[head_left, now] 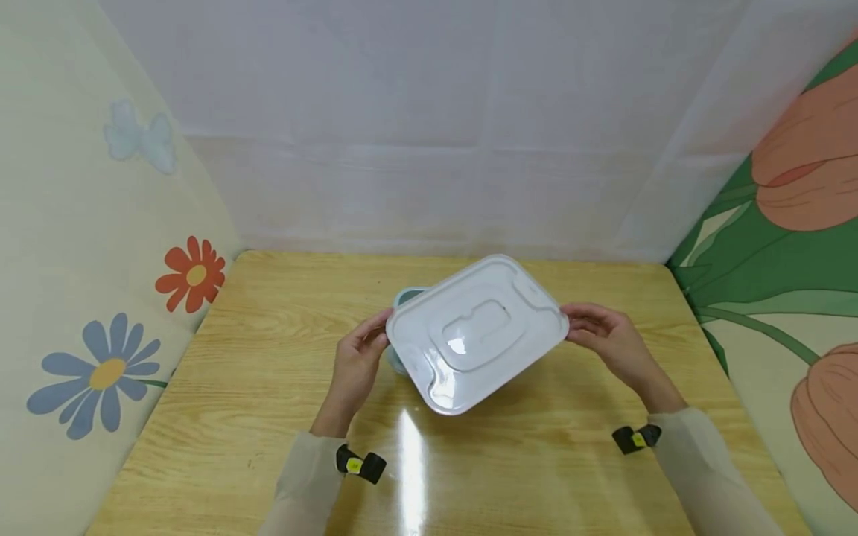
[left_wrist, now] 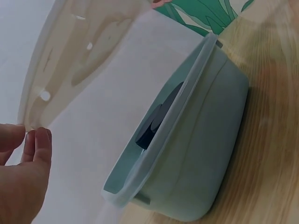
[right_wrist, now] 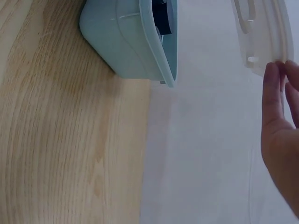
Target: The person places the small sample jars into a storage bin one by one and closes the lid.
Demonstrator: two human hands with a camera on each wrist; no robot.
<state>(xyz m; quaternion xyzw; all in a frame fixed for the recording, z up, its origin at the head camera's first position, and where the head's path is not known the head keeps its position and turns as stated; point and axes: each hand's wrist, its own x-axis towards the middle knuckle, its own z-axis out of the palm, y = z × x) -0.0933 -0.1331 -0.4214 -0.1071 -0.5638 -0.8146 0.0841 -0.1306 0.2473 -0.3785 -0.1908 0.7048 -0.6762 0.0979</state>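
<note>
A white rectangular plastic lid (head_left: 479, 335) is held up at a slant in the head view. My left hand (head_left: 357, 366) pinches its left corner between thumb and fingers. At the opposite right corner, my right hand (head_left: 613, 344) pinches the edge. Below the lid stands a pale blue-green plastic bin (left_wrist: 201, 135) on the table, apart from the lid; the head view shows only its left side. Inside the bin a dark navy object (left_wrist: 159, 116) sticks up near the rim, its kind unclear. The right wrist view also shows the bin's side (right_wrist: 126, 42) and the lid's underside (right_wrist: 264, 32).
The wooden table (head_left: 281, 417) reaches a pale cloth backdrop (head_left: 429, 186) behind. Flower-printed cloth panels stand at left (head_left: 80, 260) and right (head_left: 791, 298). Each wrist wears a black strap with a small device.
</note>
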